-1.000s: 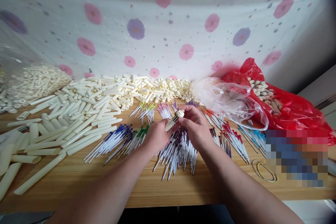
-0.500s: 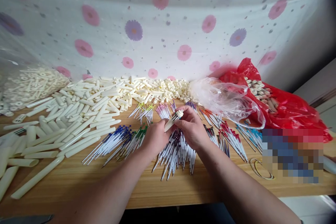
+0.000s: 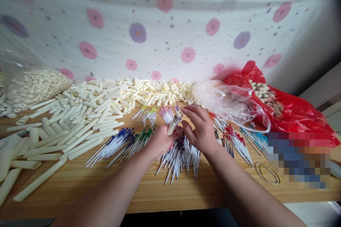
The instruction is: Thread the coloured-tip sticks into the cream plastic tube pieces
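A cream multicolour pen with coloured sliders near its top is gripped in my left hand, tilted up and to the right. Just right of the pen's top end, my right hand has its thumb and fingers apart, the fingertips close to the pen; whether they touch it I cannot tell. Under both hands lies a fan of dark purple-tipped refills. Blue-tipped refills and green-tipped refills spread left of my left hand. Red-tipped refills lie right of my right hand.
Cream pen barrels heap across the left and back of the wooden table. Small slotted parts pile at the back. A clear bag and a red bag stand at right, near light-blue refills and rubber bands.
My right hand has let go of the pen's top and opened, shifting slightly right. My left hand keeps the pen, which now points more upright.
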`<state>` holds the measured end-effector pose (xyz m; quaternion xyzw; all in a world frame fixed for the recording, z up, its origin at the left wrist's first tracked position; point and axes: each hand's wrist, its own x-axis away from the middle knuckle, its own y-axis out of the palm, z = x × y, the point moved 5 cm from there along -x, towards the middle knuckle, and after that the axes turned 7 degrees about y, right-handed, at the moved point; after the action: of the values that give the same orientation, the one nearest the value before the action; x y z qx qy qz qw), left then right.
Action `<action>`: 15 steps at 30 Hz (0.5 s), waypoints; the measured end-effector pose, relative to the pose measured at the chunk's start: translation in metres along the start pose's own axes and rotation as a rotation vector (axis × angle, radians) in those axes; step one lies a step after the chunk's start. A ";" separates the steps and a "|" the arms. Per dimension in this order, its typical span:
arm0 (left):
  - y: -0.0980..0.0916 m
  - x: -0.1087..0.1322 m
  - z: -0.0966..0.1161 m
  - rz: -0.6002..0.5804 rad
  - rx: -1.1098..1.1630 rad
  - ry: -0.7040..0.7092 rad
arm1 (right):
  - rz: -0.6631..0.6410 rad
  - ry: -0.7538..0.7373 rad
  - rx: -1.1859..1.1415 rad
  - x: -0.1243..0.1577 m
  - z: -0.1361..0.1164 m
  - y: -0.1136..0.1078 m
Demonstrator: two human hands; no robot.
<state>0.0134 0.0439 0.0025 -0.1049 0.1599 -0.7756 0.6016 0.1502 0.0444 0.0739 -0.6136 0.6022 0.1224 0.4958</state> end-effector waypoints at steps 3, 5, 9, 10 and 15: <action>0.002 0.000 0.002 -0.017 0.026 -0.017 | -0.023 0.027 -0.023 0.001 0.002 0.001; 0.001 0.000 0.003 -0.014 0.007 -0.048 | -0.026 0.185 -0.196 0.001 0.012 0.004; 0.000 0.001 0.004 -0.065 -0.028 -0.055 | -0.114 0.432 -0.548 -0.003 0.026 0.010; 0.001 0.001 0.003 -0.107 -0.024 -0.038 | -0.166 0.421 -0.577 -0.005 0.026 0.007; 0.008 0.004 0.008 -0.273 0.124 0.042 | -0.328 0.328 -0.527 -0.004 0.024 -0.031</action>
<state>0.0221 0.0369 0.0073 -0.0718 0.1084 -0.8606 0.4923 0.1870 0.0585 0.0800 -0.8206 0.5150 0.0919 0.2301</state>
